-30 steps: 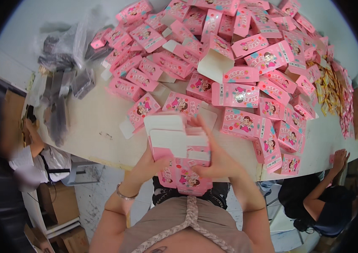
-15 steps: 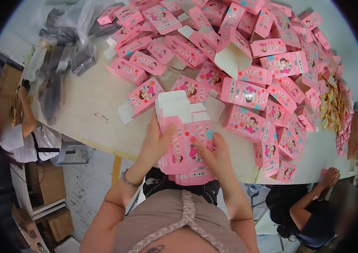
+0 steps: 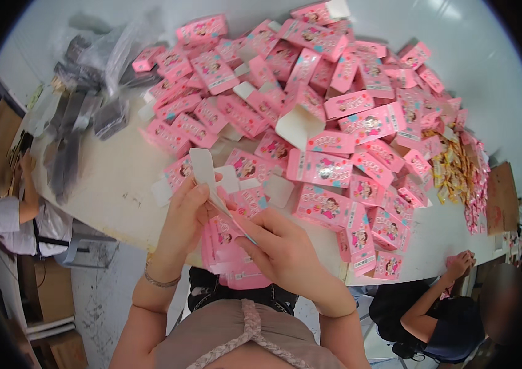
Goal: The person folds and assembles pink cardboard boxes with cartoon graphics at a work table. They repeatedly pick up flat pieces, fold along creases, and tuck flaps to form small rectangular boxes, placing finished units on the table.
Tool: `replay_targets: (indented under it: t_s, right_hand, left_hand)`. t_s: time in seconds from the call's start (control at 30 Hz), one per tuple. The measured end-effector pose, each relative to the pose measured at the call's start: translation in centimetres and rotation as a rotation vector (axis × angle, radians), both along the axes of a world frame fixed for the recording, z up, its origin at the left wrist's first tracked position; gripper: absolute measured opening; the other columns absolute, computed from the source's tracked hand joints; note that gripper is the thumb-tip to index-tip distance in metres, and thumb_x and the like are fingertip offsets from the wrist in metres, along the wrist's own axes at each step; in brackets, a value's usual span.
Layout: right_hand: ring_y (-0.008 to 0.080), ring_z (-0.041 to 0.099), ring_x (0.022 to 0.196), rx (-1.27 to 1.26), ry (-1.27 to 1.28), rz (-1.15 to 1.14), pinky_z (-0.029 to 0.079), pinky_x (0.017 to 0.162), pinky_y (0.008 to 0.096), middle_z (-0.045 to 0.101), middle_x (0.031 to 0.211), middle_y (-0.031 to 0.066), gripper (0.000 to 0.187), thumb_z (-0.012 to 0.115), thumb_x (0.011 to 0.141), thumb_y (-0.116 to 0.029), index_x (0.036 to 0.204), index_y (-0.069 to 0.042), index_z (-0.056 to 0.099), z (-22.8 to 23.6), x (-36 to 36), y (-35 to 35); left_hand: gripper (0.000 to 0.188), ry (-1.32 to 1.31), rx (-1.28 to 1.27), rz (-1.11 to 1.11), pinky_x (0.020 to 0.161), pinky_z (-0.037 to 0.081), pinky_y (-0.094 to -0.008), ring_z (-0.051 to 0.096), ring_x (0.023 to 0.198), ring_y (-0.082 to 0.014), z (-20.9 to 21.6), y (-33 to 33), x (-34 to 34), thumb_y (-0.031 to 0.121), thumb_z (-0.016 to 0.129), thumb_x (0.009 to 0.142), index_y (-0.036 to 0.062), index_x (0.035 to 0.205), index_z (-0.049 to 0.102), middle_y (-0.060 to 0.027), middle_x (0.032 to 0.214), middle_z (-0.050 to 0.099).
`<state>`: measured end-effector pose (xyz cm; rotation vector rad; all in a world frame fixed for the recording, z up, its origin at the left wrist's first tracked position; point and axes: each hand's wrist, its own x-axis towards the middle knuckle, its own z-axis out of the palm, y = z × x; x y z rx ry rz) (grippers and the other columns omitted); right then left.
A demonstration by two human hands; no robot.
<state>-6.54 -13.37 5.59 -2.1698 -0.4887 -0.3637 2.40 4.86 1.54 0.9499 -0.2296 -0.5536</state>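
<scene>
Between my hands a flattened pink carton point(image 3: 227, 207) is tilted almost edge-on, a white flap standing up at its far end. The fingers of my left hand point(image 3: 181, 218) pinch its left side. My right hand point(image 3: 285, 252) grips the near right end between thumb and fingers. Below them, a stack of flat pink cartons point(image 3: 236, 273) lies at the table's front edge, partly covered by my hands. Just beyond, a formed pink box point(image 3: 180, 170) with an open white flap rests on the table.
A large heap of pink boxes point(image 3: 328, 163) covers the middle of the table point(image 3: 110, 178). Dark wrapped packs point(image 3: 67, 141) and clear plastic point(image 3: 122, 55) lie far left. Gold sachets point(image 3: 451, 166) are heaped at right. One person point(image 3: 11, 212) sits left, another point(image 3: 451, 320) right.
The flat cartons have dropped lower between my hands. One carton is now lifted and turned edge-on, with both hands pinching it. My view has shifted, so the heap sits further left and lower.
</scene>
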Motion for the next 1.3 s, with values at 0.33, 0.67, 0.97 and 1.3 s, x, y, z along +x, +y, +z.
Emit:
replay_targets:
  t_s: [0.33,0.67,0.97,1.3]
  right_hand:
    - [0.039,0.046,0.12,0.18,-0.032,-0.271,0.042,0.095,0.0417,0.039,0.133,0.0276,0.11,0.082,0.067,-0.028,0.142,0.009,0.011,-0.3,2.4,-0.3]
    - [0.0313,0.049,0.109,0.349,-0.103,-0.173,0.042,0.09,0.038,0.046,0.12,0.0204,0.056,0.066,0.085,-0.019,0.13,-0.004,0.037,-4.6,1.5,-3.2]
    - [0.0108,0.054,0.088,1.167,-0.098,-0.258,0.045,0.07,0.0246,0.053,0.108,0.0066,0.034,0.056,0.094,-0.022,0.121,-0.009,0.041,-5.3,2.0,-5.1]
    - [0.0136,0.059,0.1,0.54,-0.056,-0.181,0.051,0.075,0.0253,0.063,0.111,0.011,0.024,0.063,0.087,-0.006,0.111,-0.001,0.065,-1.9,0.1,-7.5]
  left_hand:
    - [0.058,-0.243,0.014,0.077,0.102,0.039,-0.0363,0.048,0.121,-0.0253,3.8,-3.6,1.0,0.016,0.048,0.088,-0.0027,0.14,0.028,-0.0176,0.135,0.045]
    - [0.079,-0.671,0.413,-0.067,0.086,0.046,-0.0322,0.055,0.107,-0.0197,2.5,-4.8,-1.5,0.021,0.07,0.083,0.0018,0.14,0.02,-0.0161,0.124,0.05]
    - [0.062,-0.716,0.747,-0.294,0.076,0.048,-0.032,0.061,0.092,-0.0202,4.7,-7.4,-2.3,0.019,0.069,0.083,0.0036,0.129,0.03,-0.0161,0.105,0.058]
    - [0.081,-0.911,0.701,-0.164,0.08,0.049,-0.0365,0.061,0.099,-0.0301,3.4,-7.6,-1.2,0.027,0.074,0.079,0.0012,0.137,0.024,-0.0199,0.114,0.055]
